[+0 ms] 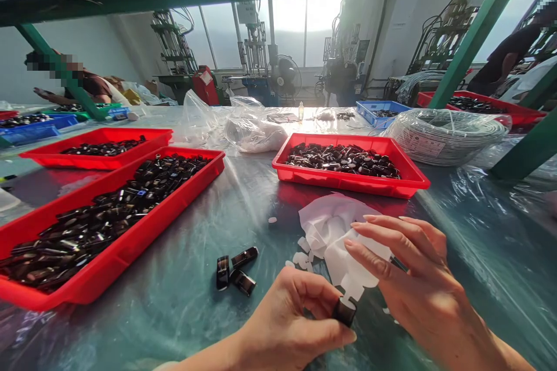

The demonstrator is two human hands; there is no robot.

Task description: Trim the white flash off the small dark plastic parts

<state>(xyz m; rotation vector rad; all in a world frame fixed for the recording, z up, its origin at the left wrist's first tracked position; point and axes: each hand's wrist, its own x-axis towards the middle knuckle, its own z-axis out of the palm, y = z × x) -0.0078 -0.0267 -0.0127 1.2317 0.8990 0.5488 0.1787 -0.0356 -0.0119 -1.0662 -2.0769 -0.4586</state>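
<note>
In the head view, your left hand (300,322) is pinching a small black piece (345,312) between thumb and fingers, low and just right of centre, and a whitish tab (353,288) stands up at its top end. Here's your right hand (422,284), its back to the camera, fingers stretched out and a little apart over a crumpled white sheet (343,232); a dark object (398,264) peeks out behind it, too covered to name.

White bits (301,259) lie just beside the sheet, and left of your left hand three black pieces (242,282) sit bunched on the table (174,307). Beyond the sheet there's a red tray (348,181) heaped with dark parts (343,159); over to the left, a long red tray (148,231) carries another heap. A plastic-wrapped coil (448,136) rests at the far right, and a fan (286,72) stands in the background.
</note>
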